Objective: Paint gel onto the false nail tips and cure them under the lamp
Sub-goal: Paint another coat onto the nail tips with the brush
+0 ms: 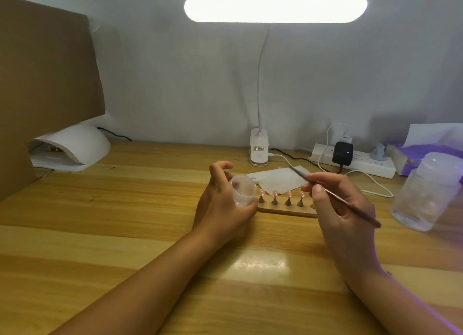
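Observation:
My left hand [220, 204] grips a small translucent jar [242, 189], tilted with its mouth toward the right. My right hand [343, 204] pinches a thin brush [350, 204] like a pen, its tip pointing up and left over a white wipe [280, 181]. Between the hands a wooden holder [288, 211] carries several pink false nail tips [275, 193] on small stands. The white curing lamp [75, 146] sits at the far left of the wooden table [125, 234], its opening facing the camera.
A clip-on desk lamp [259, 146] stands behind the holder, lit overhead. A power strip [363, 163] with plugs and cables lies at the back right. A clear lidded bottle [426, 191] and a purple tissue pack [421, 156] stand at the right. Cardboard [45, 71] leans at the left.

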A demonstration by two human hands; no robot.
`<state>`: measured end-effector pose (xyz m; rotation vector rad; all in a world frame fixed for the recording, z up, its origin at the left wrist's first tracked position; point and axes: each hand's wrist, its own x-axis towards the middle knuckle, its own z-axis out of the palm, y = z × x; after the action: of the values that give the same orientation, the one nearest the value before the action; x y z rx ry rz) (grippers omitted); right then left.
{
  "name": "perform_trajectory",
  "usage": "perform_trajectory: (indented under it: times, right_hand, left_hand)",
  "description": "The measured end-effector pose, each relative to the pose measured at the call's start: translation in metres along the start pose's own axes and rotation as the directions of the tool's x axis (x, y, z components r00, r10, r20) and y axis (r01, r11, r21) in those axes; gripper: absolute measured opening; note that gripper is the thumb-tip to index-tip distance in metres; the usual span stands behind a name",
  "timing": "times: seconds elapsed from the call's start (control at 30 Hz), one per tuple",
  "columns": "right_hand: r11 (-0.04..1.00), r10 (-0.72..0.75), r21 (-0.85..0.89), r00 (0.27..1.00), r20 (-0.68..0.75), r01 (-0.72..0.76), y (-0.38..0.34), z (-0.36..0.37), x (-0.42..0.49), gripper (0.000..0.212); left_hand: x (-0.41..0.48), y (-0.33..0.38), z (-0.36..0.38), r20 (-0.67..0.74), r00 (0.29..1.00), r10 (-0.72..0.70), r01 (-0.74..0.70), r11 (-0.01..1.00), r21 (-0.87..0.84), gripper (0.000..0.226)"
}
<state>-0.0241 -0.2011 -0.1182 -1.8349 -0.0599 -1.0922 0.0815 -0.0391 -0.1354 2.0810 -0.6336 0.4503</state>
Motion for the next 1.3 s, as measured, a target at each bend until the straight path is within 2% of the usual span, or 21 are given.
perform_trajectory:
  times: [0.07, 0.2, 0.27, 0.33, 0.43, 0.57, 0.8, 1.13, 1.3]
  right_hand:
    - [0.997, -0.075, 0.004, 0.997, -0.023, 0.075, -0.007, 0.003, 0.0, 0.016]
    - [0.991, -0.088, 0.095, 0.995, -0.044, 0.092, -0.018, 0.014, -0.007, 0.007]
    - [0.989, -0.141, 0.04, 0.99, 0.009, 0.141, -0.02, 0.019, -0.014, 0.007]
    - [0.973, -0.206, -0.091, 0.977, 0.059, 0.21, -0.018, 0.021, -0.018, 0.007]
    - [0.955, -0.215, -0.189, 0.973, 0.083, 0.227, -0.012, 0.021, -0.017, 0.013]
    - [0.972, -0.151, -0.159, 0.98, 0.128, 0.17, -0.007, 0.02, -0.015, 0.011]
    - [0.97, -0.125, -0.186, 0.977, 0.175, 0.157, -0.007, 0.023, -0.016, 0.016]
    - [0.973, -0.099, -0.19, 0.978, 0.183, 0.134, -0.005, 0.023, -0.016, 0.006]
    - [0.979, -0.107, -0.155, 0.981, 0.159, 0.132, -0.006, 0.022, -0.015, 0.018]
  left_hand:
    - [-0.003, 0.003, 0.0, 0.005, 0.995, 0.098, -0.098, 0.994, 0.058, 0.078]
    - [-0.007, 0.01, 0.0, 0.05, 0.974, 0.221, -0.225, 0.968, 0.112, 0.078]
    - [-0.009, 0.013, 0.002, 0.079, 0.958, 0.275, -0.284, 0.95, 0.132, 0.079]
    - [-0.01, 0.015, 0.003, 0.107, 0.947, 0.304, -0.316, 0.939, 0.135, 0.079]
    - [-0.01, 0.016, 0.002, 0.128, 0.946, 0.298, -0.313, 0.942, 0.12, 0.076]
    - [-0.011, 0.017, 0.001, 0.144, 0.937, 0.319, -0.335, 0.937, 0.103, 0.074]
    - [-0.012, 0.018, -0.001, 0.134, 0.926, 0.354, -0.367, 0.927, 0.082, 0.065]
    - [-0.012, 0.018, 0.0, 0.125, 0.915, 0.384, -0.397, 0.912, 0.102, 0.065]
    - [-0.011, 0.018, 0.001, 0.131, 0.913, 0.387, -0.402, 0.908, 0.119, 0.068]
